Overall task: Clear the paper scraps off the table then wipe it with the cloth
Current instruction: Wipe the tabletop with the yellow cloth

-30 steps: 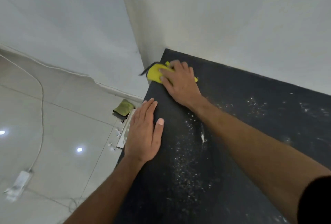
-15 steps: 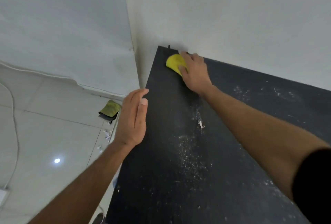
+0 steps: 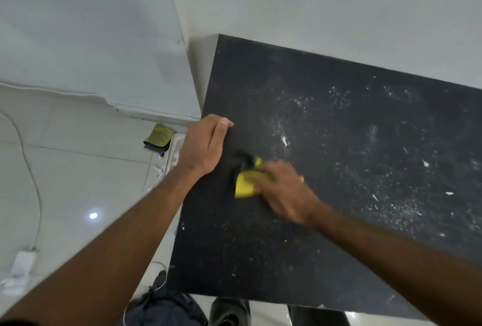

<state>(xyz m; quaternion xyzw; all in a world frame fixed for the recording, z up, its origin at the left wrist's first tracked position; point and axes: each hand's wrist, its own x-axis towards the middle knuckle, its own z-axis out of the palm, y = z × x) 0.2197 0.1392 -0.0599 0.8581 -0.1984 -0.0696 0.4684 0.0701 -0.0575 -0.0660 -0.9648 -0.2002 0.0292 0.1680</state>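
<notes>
The black table [image 3: 260, 78] is dusted with white crumbs, with a small paper scrap [image 3: 284, 140] near its middle and several more scraps [image 3: 425, 163] to the right. My right hand [image 3: 284, 190], blurred with motion, presses a bunched yellow cloth [image 3: 245, 185] flat onto the tabletop near the left edge. My left hand [image 3: 206, 143] hangs cupped at the table's left edge, just left of the cloth. It holds nothing, and its thumb lies over the edge.
Walls meet the table along its back and at the far left corner. On the floor to the left lie a green cloth [image 3: 159, 135], small white scraps [image 3: 157, 170], and a white cable [image 3: 26, 156] with an adapter [image 3: 23, 263]. A dark bag [image 3: 161, 307] sits below the front edge.
My right hand has dragged the yellow cloth from the far left corner toward me along the left side. My left hand lifted off the tabletop and now sits cupped at the edge.
</notes>
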